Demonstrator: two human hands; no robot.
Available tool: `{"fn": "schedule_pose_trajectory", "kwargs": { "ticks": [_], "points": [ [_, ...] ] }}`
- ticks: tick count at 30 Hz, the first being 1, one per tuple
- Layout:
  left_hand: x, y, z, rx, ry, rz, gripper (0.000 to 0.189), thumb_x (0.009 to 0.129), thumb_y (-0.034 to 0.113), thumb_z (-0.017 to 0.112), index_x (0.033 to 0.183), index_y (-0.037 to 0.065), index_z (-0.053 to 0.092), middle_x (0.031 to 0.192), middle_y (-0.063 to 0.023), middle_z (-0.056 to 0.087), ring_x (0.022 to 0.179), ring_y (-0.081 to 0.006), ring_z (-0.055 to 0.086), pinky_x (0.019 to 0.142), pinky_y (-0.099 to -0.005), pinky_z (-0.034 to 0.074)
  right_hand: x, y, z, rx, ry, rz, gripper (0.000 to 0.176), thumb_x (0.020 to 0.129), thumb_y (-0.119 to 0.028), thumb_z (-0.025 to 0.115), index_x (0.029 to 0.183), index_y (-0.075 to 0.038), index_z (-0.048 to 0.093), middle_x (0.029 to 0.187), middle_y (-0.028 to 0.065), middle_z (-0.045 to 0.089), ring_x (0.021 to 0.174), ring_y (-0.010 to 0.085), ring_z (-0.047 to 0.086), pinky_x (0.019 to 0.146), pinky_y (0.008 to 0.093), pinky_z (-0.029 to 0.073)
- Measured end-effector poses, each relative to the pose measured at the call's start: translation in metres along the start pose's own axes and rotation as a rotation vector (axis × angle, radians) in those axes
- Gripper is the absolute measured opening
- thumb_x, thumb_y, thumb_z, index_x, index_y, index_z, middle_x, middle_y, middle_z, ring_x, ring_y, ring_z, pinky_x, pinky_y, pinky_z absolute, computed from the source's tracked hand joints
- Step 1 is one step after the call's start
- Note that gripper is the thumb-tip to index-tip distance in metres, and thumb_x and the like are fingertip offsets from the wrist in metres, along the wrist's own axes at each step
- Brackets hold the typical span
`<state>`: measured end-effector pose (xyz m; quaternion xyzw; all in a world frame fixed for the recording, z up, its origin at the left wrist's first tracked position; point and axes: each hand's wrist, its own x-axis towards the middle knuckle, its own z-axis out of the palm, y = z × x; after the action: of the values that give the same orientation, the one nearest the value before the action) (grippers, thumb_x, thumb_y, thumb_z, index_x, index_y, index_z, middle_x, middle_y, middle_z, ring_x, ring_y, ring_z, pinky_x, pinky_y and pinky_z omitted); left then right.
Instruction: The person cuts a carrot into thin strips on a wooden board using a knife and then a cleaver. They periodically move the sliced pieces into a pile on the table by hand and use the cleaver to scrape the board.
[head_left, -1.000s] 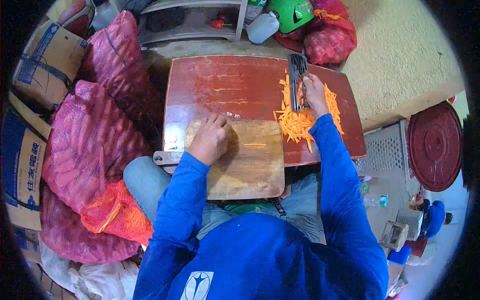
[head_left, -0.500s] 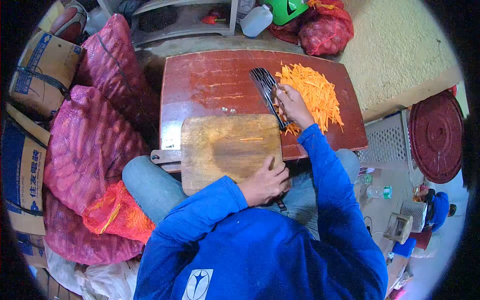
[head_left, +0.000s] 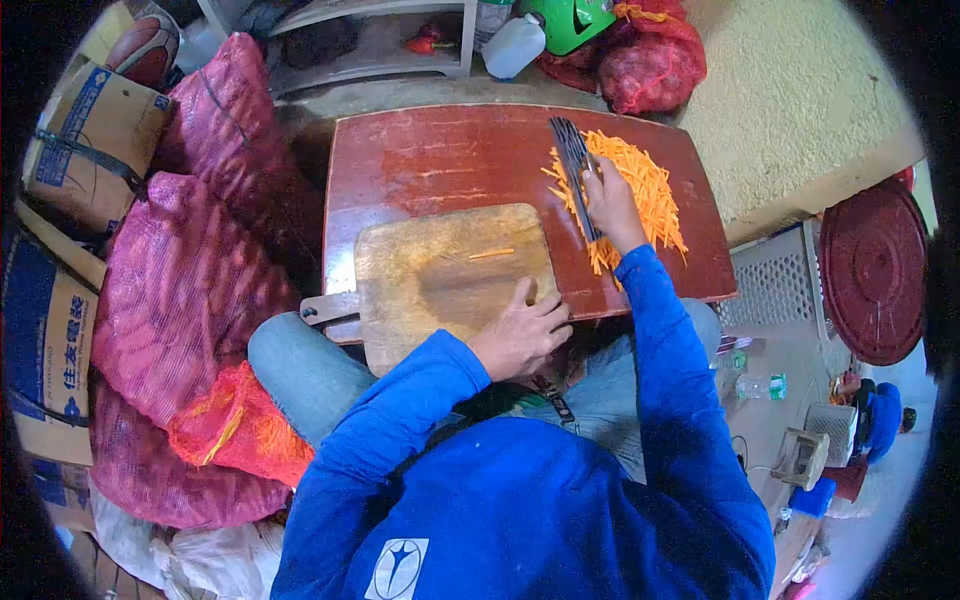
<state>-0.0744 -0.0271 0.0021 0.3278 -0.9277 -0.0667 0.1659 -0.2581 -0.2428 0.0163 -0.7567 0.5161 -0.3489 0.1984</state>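
Observation:
My right hand (head_left: 612, 205) is closed round a long, flat black tool (head_left: 574, 170) with pale stripes. It stands on edge against the left side of a heap of orange carrot strips (head_left: 645, 190). The kind of tool is not clear, and my fingers hide part of it. My left hand (head_left: 525, 332) grips the near right corner of a wooden cutting board (head_left: 400, 260), with some fingers on its top. One carrot strip (head_left: 492, 254) lies on the board. Under the board's left edge a flat handle with a hole (head_left: 330, 308) sticks out.
The board overlaps the near edge of a low red table (head_left: 430, 150). Full red mesh sacks (head_left: 190, 290) and cardboard boxes (head_left: 95, 140) crowd the left. Behind are a white jug (head_left: 514, 48) and a red net bag (head_left: 652, 70). A dark red lid (head_left: 872, 275) and another person (head_left: 882, 420) are at right.
My right hand and the black tool have moved right, up against the carrot heap. The board has turned slightly and shifted away from me, along with my left hand.

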Motion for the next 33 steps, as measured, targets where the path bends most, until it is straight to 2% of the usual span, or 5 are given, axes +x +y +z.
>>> {"fn": "schedule_pose_trajectory", "kwargs": {
  "ticks": [5, 14, 23, 26, 33],
  "points": [
    [0.001, 0.0, 0.002, 0.051, -0.003, 0.055, 0.06, 0.075, 0.026, 0.078, 0.131, 0.007, 0.068, 0.143, -0.0138, 0.059, 0.139, -0.0321, 0.049, 0.115, -0.0596, 0.037, -0.018, -0.067, -0.011, 0.552, -0.246, 0.202, 0.033, 0.11, -0.025, 0.056, 0.135, -0.004, 0.061, 0.08, -0.0024, 0.059, 0.058, 0.0039, 0.053, 0.05, 0.0226, 0.043],
    [-0.008, 0.017, -0.001, 0.222, 0.052, 0.205, 0.036, 0.082, 0.025, 0.063, 0.108, 0.004, 0.078, 0.136, -0.0158, 0.066, 0.129, -0.0345, 0.059, 0.114, -0.0486, 0.044, -0.051, -0.13, 0.051, 0.638, -0.719, 0.107, 0.031, 0.108, -0.02, 0.061, 0.131, 0.0, 0.065, 0.074, -0.0025, 0.06, 0.053, 0.0047, 0.053, 0.047, 0.0242, 0.043],
    [-0.009, 0.015, 0.001, 0.051, 0.0, 0.167, 0.026, 0.084, 0.022, 0.064, 0.101, 0.005, 0.074, 0.127, -0.0133, 0.065, 0.121, -0.0294, 0.058, 0.106, -0.0443, 0.045, -0.02, -0.019, 0.015, 0.505, -0.349, 0.247, 0.032, 0.108, -0.025, 0.058, 0.131, -0.005, 0.068, 0.075, -0.0001, 0.061, 0.057, 0.008, 0.056, 0.05, 0.028, 0.045],
    [-0.01, 0.014, 0.0, 0.049, 0.066, 0.187, 0.028, 0.084, 0.022, 0.064, 0.104, 0.004, 0.074, 0.126, -0.013, 0.064, 0.118, -0.0287, 0.058, 0.104, -0.0435, 0.044, -0.013, 0.012, -0.019, 0.045, -0.044, -0.155, 0.033, 0.108, -0.025, 0.058, 0.132, -0.005, 0.067, 0.075, -0.0012, 0.06, 0.055, 0.0074, 0.055, 0.049, 0.0274, 0.045],
    [-0.002, 0.014, 0.004, -0.215, 0.117, 0.05, 0.044, 0.087, 0.021, 0.074, 0.125, -0.001, 0.067, 0.132, -0.0187, 0.06, 0.122, -0.0351, 0.058, 0.104, -0.0473, 0.046, -0.037, -0.01, -0.043, 0.658, -0.022, 0.28, 0.034, 0.108, -0.025, 0.06, 0.135, -0.005, 0.064, 0.078, -0.0018, 0.06, 0.05, 0.0052, 0.053, 0.041, 0.0228, 0.041]
  ]
}}
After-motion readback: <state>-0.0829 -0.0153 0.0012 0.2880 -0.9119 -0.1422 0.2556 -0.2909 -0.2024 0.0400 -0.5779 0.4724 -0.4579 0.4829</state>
